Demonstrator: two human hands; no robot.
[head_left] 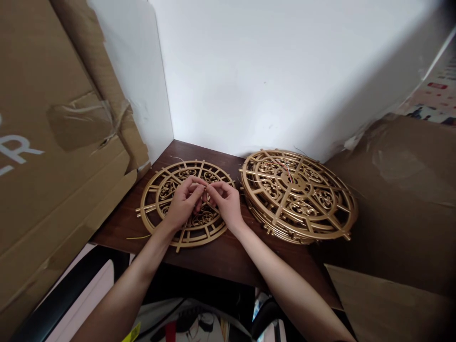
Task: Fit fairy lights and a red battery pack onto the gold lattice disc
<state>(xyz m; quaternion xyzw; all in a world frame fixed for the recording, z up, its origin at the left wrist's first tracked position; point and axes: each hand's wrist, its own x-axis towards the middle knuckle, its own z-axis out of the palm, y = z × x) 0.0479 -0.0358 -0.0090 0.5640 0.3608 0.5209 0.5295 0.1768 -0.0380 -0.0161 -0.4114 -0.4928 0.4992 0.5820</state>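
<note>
My left hand (187,200) and my right hand (225,200) meet over the middle of a round gold openwork frame (147,222) lying flat on the dark brown table. Fingers and thumbs of both hands are pinched close together, almost touching. Whatever lies between the fingertips is too small to make out. My hands hide the centre of the frame; scrollwork and spokes show around them. To the right rests a stack of similar gold round frames (280,209), with thin coloured wires (290,176) at the centre of the top one.
A large cardboard box (42,118) stands along the left, and more cardboard (392,190) stands at the right. Behind the table (221,251) rises a white wall (249,71). A yellow wire (138,237) lies near the table's front left edge.
</note>
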